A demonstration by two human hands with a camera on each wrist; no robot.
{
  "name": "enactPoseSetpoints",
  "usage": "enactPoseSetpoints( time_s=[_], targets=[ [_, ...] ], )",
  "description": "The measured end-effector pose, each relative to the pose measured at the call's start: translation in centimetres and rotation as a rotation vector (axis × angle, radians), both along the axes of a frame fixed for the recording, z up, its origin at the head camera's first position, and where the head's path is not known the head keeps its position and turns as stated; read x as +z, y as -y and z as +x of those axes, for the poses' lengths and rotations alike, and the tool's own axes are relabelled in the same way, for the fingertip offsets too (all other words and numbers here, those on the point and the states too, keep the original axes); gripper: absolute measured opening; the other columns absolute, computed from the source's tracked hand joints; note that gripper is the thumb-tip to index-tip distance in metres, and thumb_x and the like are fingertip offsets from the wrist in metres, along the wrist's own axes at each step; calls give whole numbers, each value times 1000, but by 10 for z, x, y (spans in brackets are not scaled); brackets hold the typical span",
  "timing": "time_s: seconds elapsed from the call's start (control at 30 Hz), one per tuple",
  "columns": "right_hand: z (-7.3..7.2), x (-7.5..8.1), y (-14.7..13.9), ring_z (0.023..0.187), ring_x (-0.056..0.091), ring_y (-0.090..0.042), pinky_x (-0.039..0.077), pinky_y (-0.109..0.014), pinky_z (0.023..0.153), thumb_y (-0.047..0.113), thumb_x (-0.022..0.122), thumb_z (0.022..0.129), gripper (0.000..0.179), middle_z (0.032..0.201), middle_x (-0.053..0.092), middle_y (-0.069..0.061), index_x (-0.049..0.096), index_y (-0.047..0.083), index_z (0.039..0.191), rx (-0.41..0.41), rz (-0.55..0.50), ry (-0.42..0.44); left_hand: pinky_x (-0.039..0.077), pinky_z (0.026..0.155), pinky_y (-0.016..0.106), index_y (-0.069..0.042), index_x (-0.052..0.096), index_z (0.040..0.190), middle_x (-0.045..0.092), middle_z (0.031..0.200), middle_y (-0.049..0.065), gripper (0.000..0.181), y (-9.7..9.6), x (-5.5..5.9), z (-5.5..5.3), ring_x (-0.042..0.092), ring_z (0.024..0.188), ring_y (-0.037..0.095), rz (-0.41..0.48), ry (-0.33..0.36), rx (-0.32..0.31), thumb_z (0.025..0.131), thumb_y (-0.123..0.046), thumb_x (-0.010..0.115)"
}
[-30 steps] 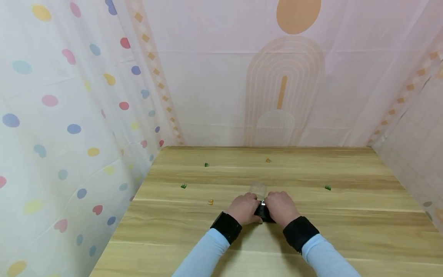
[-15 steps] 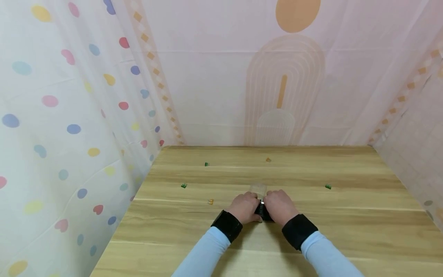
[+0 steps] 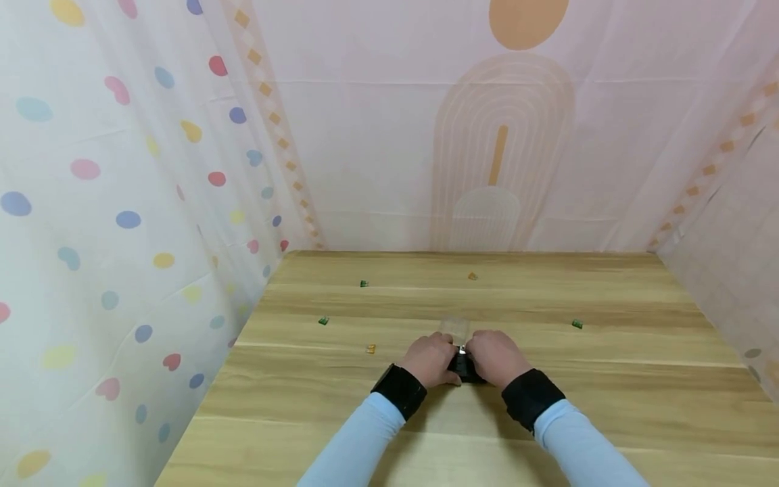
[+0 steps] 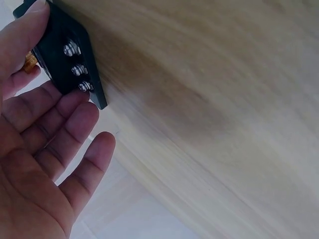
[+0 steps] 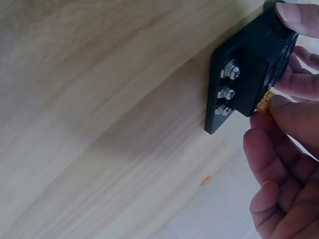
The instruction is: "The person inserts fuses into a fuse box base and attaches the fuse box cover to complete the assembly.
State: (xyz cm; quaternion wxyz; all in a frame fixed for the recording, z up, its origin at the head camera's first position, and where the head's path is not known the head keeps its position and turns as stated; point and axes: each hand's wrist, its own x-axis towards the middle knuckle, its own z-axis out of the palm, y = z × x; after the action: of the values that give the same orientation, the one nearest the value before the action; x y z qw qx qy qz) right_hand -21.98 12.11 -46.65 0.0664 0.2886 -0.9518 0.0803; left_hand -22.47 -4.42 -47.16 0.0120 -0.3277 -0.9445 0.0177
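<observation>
Orange piece [image 5: 265, 102] partly behind right fingers [image 5: 294, 117]

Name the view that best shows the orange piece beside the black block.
The right wrist view: the orange piece shows largest there, pinched by the right hand. The left wrist view shows only part, beyond the black block; the head view, none discernible.

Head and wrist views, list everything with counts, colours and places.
Wooden table: one, light brown, centre
Terminal block: one, black, between grips
Screws: three per wrist view, silver, block
Panel: one, clear, beyond block
Green fuse-like pieces: three, green, table
Orange fuse-like pieces: three, orange, two on table, one at block
Printed drapes: several, white and pink, left, behind, right
Sleeves: two, light blue, forearms
Wristbands: two, black, wrists
Left grip: one, bare, holding block
Right grip: one, bare, pinching orange piece
</observation>
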Motion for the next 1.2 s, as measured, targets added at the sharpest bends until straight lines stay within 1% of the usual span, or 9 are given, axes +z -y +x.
enactPoseSetpoints(
  time_s=[0.17,0.33,0.5,0.7,0.9,1.03,1.2],
  targets=[
    [-1,0,1,61,50,-13,49,-33,60,-1,71,85,22,66,56,0,67,10,66,-28,-20,29,51,71,28,-15,75,101,63,95,-3,44,0,1,1,59,88,13,9,13,1,75,-50,84],
    [-4,1,2,58,47,-12,48,-33,60,-2,72,82,25,62,56,4,65,12,63,-57,-41,42,50,70,28,-15,75,98,62,93,-3,42,0,2,1,59,86,13,10,17,4,75,-49,84],
    [-4,0,1,57,44,-12,46,-32,59,-4,72,80,29,60,53,5,61,14,60,-50,-48,29,49,70,27,-15,75,99,61,90,-4,42,0,3,1,58,84,12,-3,19,-1,75,-48,84],
    [-2,2,1,57,47,-11,47,-32,59,-3,74,81,26,61,55,4,64,12,62,-38,-52,17,49,68,27,-15,74,97,61,90,-4,43,-1,3,2,58,82,11,-18,8,-3,74,-50,84],
    [-2,2,1,57,46,-12,47,-33,59,-4,74,80,26,61,55,3,63,12,62,-29,-68,28,49,68,26,-15,74,97,60,89,-4,43,-1,0,1,58,82,11,-16,13,-10,74,-50,84],
    [-3,0,0,58,46,-12,47,-33,59,-3,74,80,25,62,55,3,64,11,62,-29,-69,40,49,70,26,-14,74,100,60,91,-4,44,-1,-1,0,58,85,11,-10,20,-10,75,-49,84],
    [-3,-1,-1,58,47,-12,47,-33,60,-3,74,81,24,63,56,3,65,11,64,-27,-78,44,50,71,26,-14,74,101,61,92,-4,45,-1,-2,0,59,86,12,-12,9,-9,74,-49,84]
  ],
)
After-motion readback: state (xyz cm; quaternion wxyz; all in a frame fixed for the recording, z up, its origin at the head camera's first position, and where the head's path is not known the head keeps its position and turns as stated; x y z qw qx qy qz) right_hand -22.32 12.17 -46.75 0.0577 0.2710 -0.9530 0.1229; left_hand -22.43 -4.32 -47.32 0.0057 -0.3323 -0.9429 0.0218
